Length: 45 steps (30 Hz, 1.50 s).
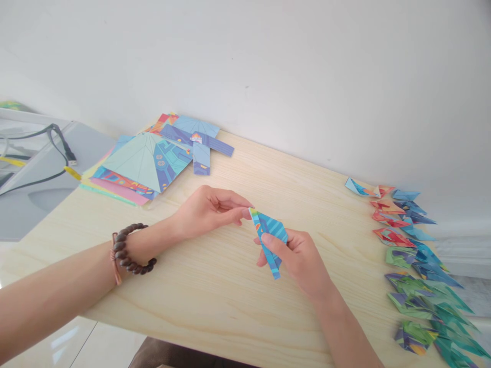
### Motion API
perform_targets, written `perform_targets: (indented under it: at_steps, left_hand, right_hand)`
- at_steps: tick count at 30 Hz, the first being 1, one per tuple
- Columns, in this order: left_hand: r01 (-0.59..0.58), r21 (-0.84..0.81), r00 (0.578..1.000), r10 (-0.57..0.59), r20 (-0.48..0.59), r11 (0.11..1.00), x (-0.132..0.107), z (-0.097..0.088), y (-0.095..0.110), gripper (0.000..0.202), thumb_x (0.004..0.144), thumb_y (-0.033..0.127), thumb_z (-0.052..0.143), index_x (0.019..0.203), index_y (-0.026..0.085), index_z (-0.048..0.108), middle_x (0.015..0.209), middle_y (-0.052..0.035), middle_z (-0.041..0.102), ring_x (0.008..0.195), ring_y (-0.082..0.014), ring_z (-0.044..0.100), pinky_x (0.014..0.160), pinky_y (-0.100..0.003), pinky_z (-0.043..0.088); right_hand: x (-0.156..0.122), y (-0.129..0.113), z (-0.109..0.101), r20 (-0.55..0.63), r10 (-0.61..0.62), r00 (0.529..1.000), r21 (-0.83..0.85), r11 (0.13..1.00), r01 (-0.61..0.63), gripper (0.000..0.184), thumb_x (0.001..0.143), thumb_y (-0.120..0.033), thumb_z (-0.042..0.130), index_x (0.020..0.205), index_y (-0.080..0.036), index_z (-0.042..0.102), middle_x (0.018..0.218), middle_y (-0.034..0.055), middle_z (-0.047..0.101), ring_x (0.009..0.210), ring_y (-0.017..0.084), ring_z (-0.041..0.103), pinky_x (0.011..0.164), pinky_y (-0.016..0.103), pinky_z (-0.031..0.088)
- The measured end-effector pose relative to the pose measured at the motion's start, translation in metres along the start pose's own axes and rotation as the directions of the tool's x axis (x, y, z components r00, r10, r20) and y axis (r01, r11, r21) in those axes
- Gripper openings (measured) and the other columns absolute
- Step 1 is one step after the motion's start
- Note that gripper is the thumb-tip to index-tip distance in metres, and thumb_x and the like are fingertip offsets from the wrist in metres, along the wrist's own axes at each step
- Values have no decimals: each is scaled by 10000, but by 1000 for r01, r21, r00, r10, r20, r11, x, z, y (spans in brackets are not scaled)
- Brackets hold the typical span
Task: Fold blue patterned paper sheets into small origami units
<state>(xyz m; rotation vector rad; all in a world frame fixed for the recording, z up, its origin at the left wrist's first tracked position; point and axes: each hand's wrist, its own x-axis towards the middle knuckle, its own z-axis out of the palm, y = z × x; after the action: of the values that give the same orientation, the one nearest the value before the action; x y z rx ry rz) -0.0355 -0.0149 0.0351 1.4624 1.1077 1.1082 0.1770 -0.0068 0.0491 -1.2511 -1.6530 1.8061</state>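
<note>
A small folded piece of blue patterned origami paper (275, 230) is held above the middle of the table. My right hand (301, 258) grips it at its lower right, with the thumb flat on its front and the fingers behind. My left hand (213, 212) pinches its upper left corner between thumb and fingertips. The paper's narrow end points down toward me, and its wider part shows light and dark blue stripes. A beaded bracelet (121, 250) circles my left wrist.
Several sheets of patterned paper (134, 158) lie stacked at the back left, with folded strips (201, 158) on top. Rows of folded paper pieces (393, 237) line the right side of the wooden table (215, 301). A black cable (57, 138) lies at the far left. A white wall stands behind.
</note>
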Motion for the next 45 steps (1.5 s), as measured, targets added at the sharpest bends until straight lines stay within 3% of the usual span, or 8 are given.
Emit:
perform_targets:
  at_steps: [5,12,17,21,29,34,39,45]
  left_hand:
    - [86,-189,996,-80,42,978,0,4,3,86,791,196,659,806,113,678,722,-27,734,595,-113,684,555,-162,573]
    - [168,-227,985,-156,67,959,2,4,2,109,795,209,650,832,127,712,736,-18,731,603,-107,669,574,-177,570]
    - [233,-271,972,-227,57,934,2,4,1,177,773,239,677,905,126,640,679,-10,719,561,-108,660,564,-186,544]
    - [252,-301,968,-244,67,920,2,5,1,155,783,220,670,860,139,563,644,9,709,549,-88,654,574,-158,517]
    - [198,-296,980,-193,49,934,1,5,1,123,766,203,678,797,132,583,641,3,702,583,-108,668,594,-186,546]
    - [143,-242,989,-132,62,960,0,0,-2,141,749,216,705,826,119,638,712,-27,727,649,-129,696,639,-201,578]
    - [18,-70,995,-11,100,997,0,-6,-5,135,756,206,704,855,120,670,846,-65,742,781,-173,708,736,-255,591]
    - [-186,226,976,153,154,956,0,-10,-4,130,802,202,660,914,144,693,913,-56,739,824,-153,704,738,-203,575]
  right_hand:
    - [0,2,9,-37,-23,999,-48,999,22,286,815,-415,606,735,-152,685,671,46,711,573,129,638,487,195,481]
    - [-1,8,14,-11,-143,990,-128,982,140,258,850,-360,570,796,-147,704,756,58,727,665,146,676,567,200,519]
    - [-2,9,13,6,-148,989,-142,979,147,272,856,-351,562,747,-143,699,725,54,723,685,155,688,584,198,524]
    - [-2,9,14,12,-126,992,-138,982,126,273,851,-360,567,751,-143,699,722,54,724,721,170,696,598,204,532]
    - [-2,5,12,58,-86,995,-42,995,88,304,843,-383,578,695,-144,692,678,53,717,774,175,694,624,208,531]
    - [-1,8,2,108,5,994,144,989,-20,331,821,-434,600,704,-141,700,610,44,700,533,110,629,473,182,448]
    - [-1,11,-3,140,79,987,204,973,-107,381,782,-491,621,769,-123,716,551,48,677,457,95,571,445,192,385]
    - [-1,7,-3,162,100,982,185,974,-130,394,777,-506,616,773,-126,719,563,57,684,459,94,560,449,195,366]
